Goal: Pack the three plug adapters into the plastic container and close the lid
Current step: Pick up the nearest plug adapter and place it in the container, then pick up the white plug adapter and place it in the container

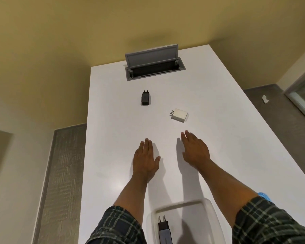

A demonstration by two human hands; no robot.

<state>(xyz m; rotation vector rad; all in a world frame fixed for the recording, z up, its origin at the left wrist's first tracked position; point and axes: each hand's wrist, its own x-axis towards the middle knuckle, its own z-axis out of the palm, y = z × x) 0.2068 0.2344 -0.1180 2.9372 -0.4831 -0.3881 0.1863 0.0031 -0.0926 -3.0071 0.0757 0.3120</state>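
A black plug adapter [145,98] lies on the white table [227,138] towards the far end, prongs pointing away. To its right lies a white plug adapter [180,115], prongs pointing left. A grey plug adapter [164,230] rests inside the clear plastic container [209,206] at the near edge, between my forearms. My left hand [145,159] hovers flat over the table, fingers together, holding nothing. My right hand [195,149] reaches forward, empty, fingers extended, a little short of the white adapter. No lid can be made out for certain.
A grey cable box [155,69] with its flap raised is set into the far end of the table. Something blue [264,196] peeks out beside my right sleeve. A scrap of white paper [265,99] lies on the grey floor at right.
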